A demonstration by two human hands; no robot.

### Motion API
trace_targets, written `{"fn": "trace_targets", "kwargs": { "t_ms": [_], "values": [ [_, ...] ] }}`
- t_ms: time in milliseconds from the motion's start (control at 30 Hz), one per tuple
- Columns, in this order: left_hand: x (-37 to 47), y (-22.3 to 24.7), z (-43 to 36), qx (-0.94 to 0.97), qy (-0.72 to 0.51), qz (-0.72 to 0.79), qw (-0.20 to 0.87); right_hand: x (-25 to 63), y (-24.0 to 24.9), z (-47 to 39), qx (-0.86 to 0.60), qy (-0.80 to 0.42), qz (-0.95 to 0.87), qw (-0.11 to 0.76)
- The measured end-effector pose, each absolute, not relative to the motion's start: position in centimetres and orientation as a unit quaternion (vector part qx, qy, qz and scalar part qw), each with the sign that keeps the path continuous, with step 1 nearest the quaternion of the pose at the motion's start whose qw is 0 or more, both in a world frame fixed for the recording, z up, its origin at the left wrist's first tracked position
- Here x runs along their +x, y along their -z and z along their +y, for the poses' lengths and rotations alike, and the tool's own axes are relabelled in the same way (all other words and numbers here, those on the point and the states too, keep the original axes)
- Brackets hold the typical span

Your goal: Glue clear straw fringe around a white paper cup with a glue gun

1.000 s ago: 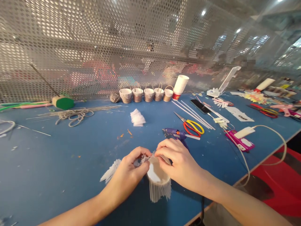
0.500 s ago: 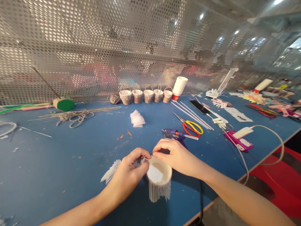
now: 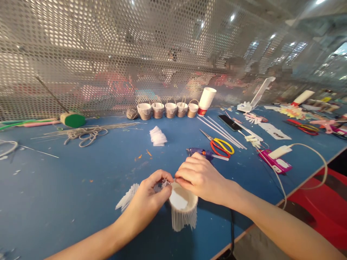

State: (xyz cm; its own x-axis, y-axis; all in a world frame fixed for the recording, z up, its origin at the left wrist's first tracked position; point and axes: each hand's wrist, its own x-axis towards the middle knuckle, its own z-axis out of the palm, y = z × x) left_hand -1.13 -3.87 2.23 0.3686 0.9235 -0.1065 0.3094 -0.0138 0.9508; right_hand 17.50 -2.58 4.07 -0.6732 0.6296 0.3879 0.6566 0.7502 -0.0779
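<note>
A pale round cup [image 3: 192, 199] with pleated whitish strips [image 3: 184, 219] hanging round its outside is below my fingers. My left hand [image 3: 154, 191] is at its left rim, thumb and fingers pinched on crumpled whitish material [image 3: 162, 185]. From the right, my right hand [image 3: 199, 177] reaches over the far rim, its fingers pressed together beside my left fingertips; what they hold is too small to make out. A fan of whitish pieces [image 3: 128, 196] lies left of my left hand. Another small white stack [image 3: 158, 136] is farther back.
Behind my right hand lie a blue glue gun [image 3: 200, 152], red-and-yellow scissors [image 3: 221, 145], white sticks [image 3: 221, 131] and a phone [image 3: 230, 122]. Small baskets [image 3: 170, 110], stacked cups [image 3: 207, 101] and twine [image 3: 132, 112] stand along the mesh. A purple power strip [image 3: 276, 162] is right.
My right hand has rolled over, its fingers now closer together and its knuckles higher. My left hand and the cup have hardly moved.
</note>
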Motion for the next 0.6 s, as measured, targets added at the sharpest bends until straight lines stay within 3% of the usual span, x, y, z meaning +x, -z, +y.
{"fn": "trace_targets", "kwargs": {
  "t_ms": [200, 467, 600],
  "values": [
    [-1.2, -2.1, -3.9, 0.650, -0.299, 0.476, 0.512, 17.7, -4.7, -2.5, -0.302, 0.105, -0.941, 0.113],
    [-1.0, -2.7, -4.1, 0.655, -0.296, 0.479, 0.504, 18.7, -5.9, -2.6, -0.351, -0.125, -0.921, 0.111],
    [-1.0, -2.6, -4.1, 0.649, -0.301, 0.473, 0.514, 18.8, -5.5, -2.7, -0.359, -0.096, -0.916, 0.150]
  ]
}}
